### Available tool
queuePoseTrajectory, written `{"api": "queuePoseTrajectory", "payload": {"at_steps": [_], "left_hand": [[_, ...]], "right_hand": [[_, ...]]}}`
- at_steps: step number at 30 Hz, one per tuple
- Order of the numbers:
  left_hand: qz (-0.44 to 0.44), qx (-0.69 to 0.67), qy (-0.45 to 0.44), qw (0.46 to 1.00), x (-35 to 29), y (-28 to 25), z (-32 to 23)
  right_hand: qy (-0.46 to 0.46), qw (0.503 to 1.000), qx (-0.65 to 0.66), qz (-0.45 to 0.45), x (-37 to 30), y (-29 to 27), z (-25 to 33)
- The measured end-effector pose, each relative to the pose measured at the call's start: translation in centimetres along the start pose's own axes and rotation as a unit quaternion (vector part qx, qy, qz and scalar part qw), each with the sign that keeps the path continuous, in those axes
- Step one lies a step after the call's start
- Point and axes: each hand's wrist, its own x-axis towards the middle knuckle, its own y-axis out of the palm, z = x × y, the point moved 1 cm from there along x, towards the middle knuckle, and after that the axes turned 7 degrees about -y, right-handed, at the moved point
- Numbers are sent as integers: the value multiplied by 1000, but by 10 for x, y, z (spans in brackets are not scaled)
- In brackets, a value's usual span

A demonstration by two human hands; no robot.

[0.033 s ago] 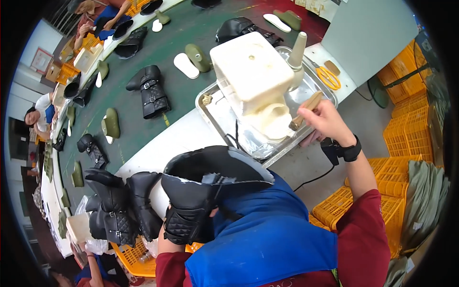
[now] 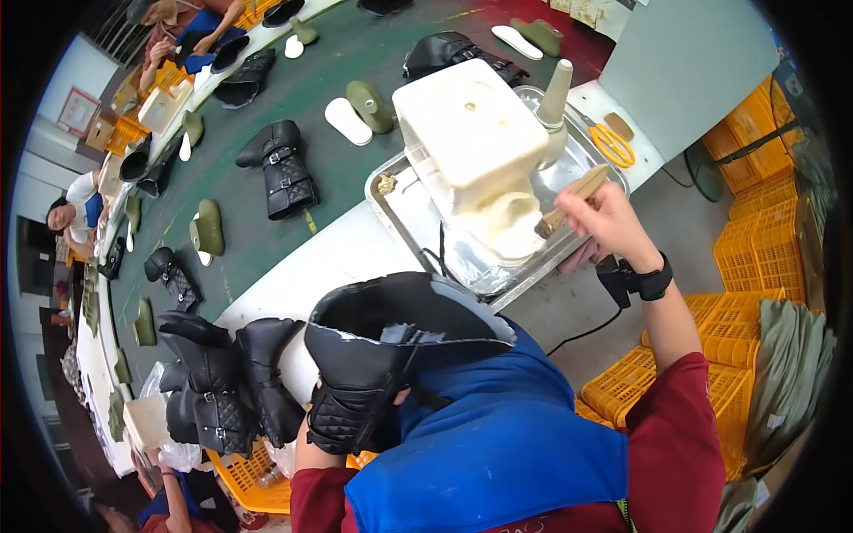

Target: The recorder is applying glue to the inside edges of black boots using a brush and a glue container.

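Note:
My left hand (image 2: 402, 396), mostly hidden, is wrapped round a black quilted boot (image 2: 355, 355). The boot's wide opening faces up, and pale patches mark its inner rim. A wooden-handled brush (image 2: 585, 185) is gripped in my right hand (image 2: 608, 218). Its dark bristle end hangs by the round mouth of a cream-coated plastic container (image 2: 471, 124). That container stands in a metal tray (image 2: 384, 200) smeared with pale residue. Beside it in the tray is a bottle (image 2: 553, 111) with a long tapered neck. Orange-handled scissors (image 2: 611, 147) lie just past the tray's right side.
Several black boots (image 2: 218, 409) stand on my left above an orange crate (image 2: 253, 484). Across the green conveyor (image 2: 329, 186) lie buckled boots, olive foot-shaped forms (image 2: 369, 107) and white insoles (image 2: 347, 122). Stacked orange crates (image 2: 693, 333) are at my right. Other people work along the far side.
The brush in my right hand has tilted slightly, its bristle end shifting a little upward. The boot in my left hand has moved slightly right.

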Motion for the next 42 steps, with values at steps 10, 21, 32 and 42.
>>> {"api": "queuePoseTrajectory", "payload": {"at_steps": [10, 21, 32, 42], "left_hand": [[-39, 170, -23, 984, 21, 53, -14], [-40, 165, -11, 985, 23, 38, 14], [-37, 163, 6, 986, 10, 13, 37], [-26, 162, 25, 986, 15, 4, 53]], "right_hand": [[-175, 953, 234, 77, -14, 65, 64], [-315, 946, 53, 51, -19, 70, 63], [-204, 973, 56, 94, -26, 59, 59], [-216, 970, 47, 99, -22, 55, 64]]}}
